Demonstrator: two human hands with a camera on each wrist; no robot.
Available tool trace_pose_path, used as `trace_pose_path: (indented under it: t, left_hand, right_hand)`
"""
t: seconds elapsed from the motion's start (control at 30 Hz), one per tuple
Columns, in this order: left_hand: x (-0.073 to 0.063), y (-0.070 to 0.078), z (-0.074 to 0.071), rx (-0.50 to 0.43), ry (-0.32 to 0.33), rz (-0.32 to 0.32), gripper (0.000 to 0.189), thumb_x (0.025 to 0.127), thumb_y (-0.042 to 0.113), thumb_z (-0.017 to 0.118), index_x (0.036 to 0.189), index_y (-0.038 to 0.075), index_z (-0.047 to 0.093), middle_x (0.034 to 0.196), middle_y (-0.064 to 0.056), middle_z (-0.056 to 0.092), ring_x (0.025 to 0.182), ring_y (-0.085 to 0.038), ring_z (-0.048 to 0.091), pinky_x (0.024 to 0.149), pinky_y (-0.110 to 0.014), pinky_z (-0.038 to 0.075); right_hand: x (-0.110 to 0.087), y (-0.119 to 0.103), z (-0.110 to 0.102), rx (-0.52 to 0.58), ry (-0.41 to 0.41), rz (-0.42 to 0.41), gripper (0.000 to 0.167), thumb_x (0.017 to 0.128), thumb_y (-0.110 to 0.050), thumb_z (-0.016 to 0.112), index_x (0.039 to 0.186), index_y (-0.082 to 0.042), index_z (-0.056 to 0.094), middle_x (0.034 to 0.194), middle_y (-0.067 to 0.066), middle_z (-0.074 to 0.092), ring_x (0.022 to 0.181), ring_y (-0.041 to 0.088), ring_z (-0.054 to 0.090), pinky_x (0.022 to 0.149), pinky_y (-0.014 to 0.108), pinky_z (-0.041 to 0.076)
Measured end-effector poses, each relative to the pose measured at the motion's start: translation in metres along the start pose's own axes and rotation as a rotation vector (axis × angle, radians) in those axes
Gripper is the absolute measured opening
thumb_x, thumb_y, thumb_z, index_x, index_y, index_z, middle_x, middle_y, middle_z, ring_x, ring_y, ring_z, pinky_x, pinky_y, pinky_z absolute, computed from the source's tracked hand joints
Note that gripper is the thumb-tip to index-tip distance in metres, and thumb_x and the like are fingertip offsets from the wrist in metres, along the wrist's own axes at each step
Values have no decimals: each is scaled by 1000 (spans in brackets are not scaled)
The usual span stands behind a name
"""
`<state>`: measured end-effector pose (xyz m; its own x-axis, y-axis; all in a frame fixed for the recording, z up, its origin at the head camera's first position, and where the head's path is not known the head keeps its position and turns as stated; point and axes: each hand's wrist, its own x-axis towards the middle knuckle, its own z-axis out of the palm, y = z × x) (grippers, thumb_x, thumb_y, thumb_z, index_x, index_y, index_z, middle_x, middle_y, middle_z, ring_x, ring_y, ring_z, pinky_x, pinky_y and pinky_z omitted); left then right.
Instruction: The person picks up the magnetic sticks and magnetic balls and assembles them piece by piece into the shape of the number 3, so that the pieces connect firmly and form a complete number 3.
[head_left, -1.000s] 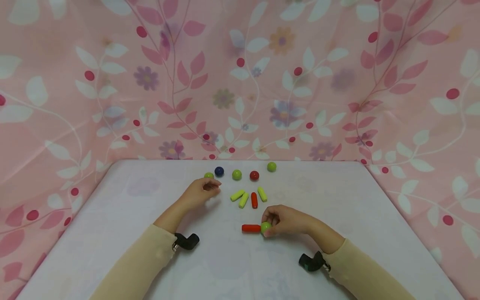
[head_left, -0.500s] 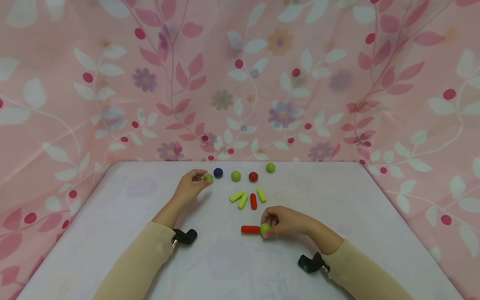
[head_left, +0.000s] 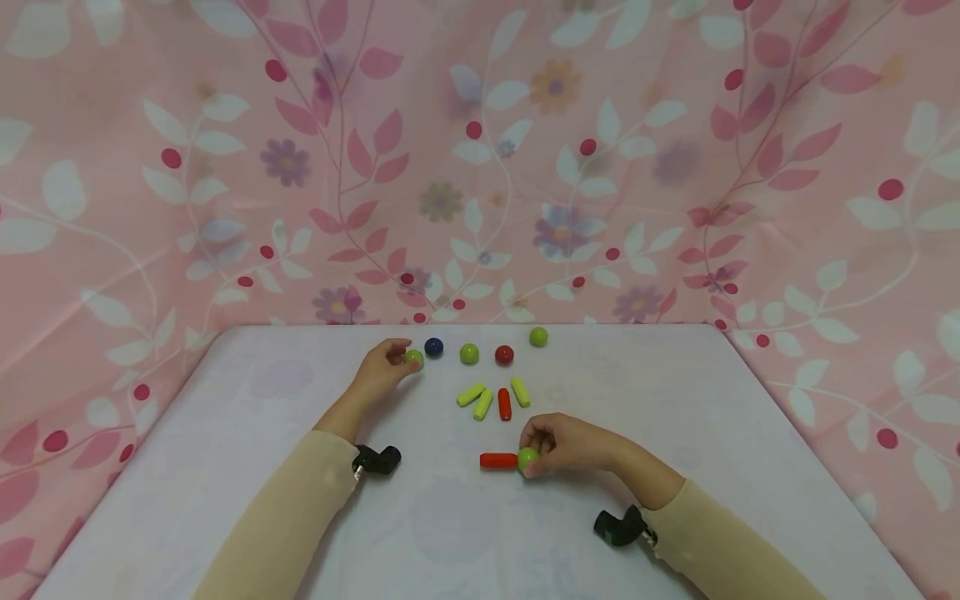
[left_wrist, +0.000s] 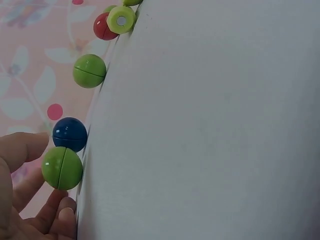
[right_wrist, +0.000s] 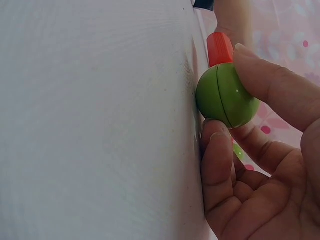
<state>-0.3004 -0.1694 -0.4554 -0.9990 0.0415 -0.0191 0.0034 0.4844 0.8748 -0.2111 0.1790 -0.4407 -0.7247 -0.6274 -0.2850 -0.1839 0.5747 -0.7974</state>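
Toward the back left of the table, my left hand (head_left: 377,372) has its thumb and fingers around a glossy green ball (head_left: 412,359). In the left wrist view that green ball (left_wrist: 62,168) shows a seam and sits against a dark blue ball (left_wrist: 70,134). Nearer the front, my right hand (head_left: 576,443) pinches another green ball (head_left: 527,462) between thumb and fingers. A short red rod (head_left: 498,461) lies end-on against this ball, pointing left. The right wrist view shows the thumb on the green ball (right_wrist: 222,97), with the faceted red rod (right_wrist: 220,49) beyond it.
Along the back stand a green ball (head_left: 468,353), a red ball (head_left: 504,355) and another green ball (head_left: 538,337). In front of them lie several yellow-green rods (head_left: 483,404) and one red rod (head_left: 505,404). Floral cloth (head_left: 442,167) hangs behind the white table (head_left: 675,392).
My left hand has moved left and back to the far-left green ball, and its fingers have come around it. The right hand keeps its pinch on the other green ball beside the red rod.
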Motion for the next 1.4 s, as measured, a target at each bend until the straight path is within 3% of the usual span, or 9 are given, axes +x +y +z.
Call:
trace_pose_path:
  t: [0.5,0.97,1.4]
  left_hand:
    - [5,2,2,74,-28,-34,47,96,19,68,136,-1,54,132,-21,56,117,-33,51,105,-44,41]
    - [4,-2,-1,106,-44,19,42,95,20,70,130,-2,59,125,-21,62,111,-31,57,100,-43,45]
    - [-4,0,-2,124,-72,5,41,95,24,71,128,2,61,122,-17,63,111,-30,56,101,-45,44]
  right_hand:
    - [1,1,-1,14,-9,-1,30,83,-21,84,103,-12,64,90,2,61,83,19,54,71,26,47]
    - [2,2,-1,19,-18,-8,29,83,-20,84,103,-12,64,89,2,60,82,18,54,70,26,46]
    - [1,1,-1,24,-21,-5,29,83,-20,84,103,-12,64,89,2,60,82,19,54,70,26,46]
